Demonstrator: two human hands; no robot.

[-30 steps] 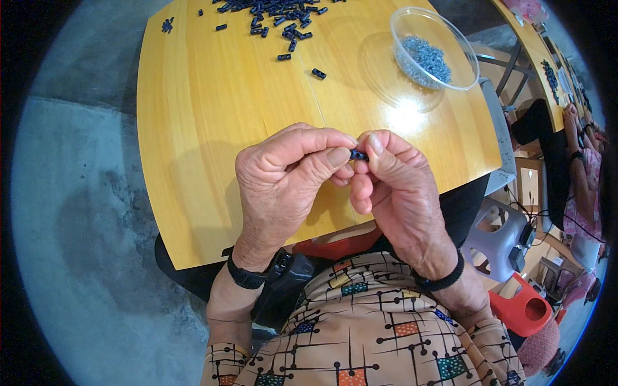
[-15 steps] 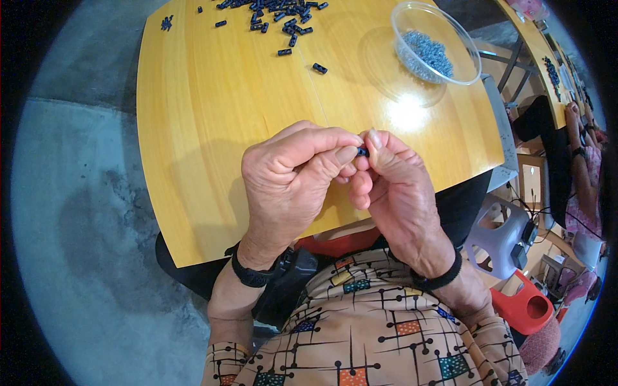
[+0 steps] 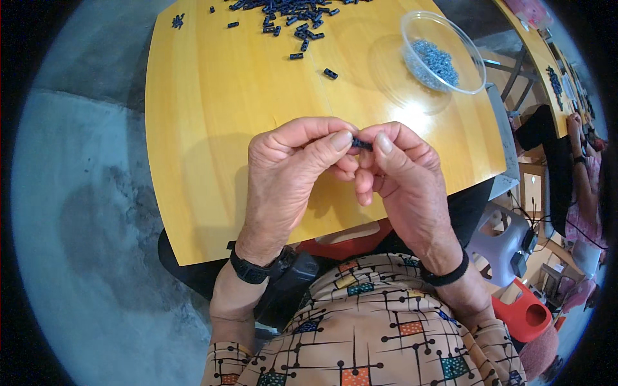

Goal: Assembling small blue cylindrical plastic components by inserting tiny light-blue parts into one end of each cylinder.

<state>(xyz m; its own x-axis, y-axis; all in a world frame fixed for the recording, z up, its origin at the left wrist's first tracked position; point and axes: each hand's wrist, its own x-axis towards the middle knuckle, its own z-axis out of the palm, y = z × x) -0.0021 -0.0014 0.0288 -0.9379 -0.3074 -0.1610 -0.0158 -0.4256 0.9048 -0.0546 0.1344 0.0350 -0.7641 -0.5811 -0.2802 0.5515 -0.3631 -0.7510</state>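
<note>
Left hand (image 3: 283, 170) and right hand (image 3: 415, 170) are right up against each other, both pinching one little black piece (image 3: 362, 144), left thumb and finger on its left end, right thumb and finger on its right end. Fingertips cover a good chunk of it, so can't tell you much about the detail. It's over the near half of the yellow table (image 3: 206, 135), around the middle. Closest loose one is a single stray (image 3: 330, 74) lying a bit farther out, then there's a whole heap (image 3: 302, 14) of similar black bits at the far edge. Far left corner has a small dark cluster (image 3: 178, 21). Far right there's a clear tub (image 3: 485, 74) with shiny silvery bits (image 3: 436, 63) in it. Off to the right, past the table, you've got a pale stool (image 3: 494, 241) and a red stool (image 3: 520, 315).
</note>
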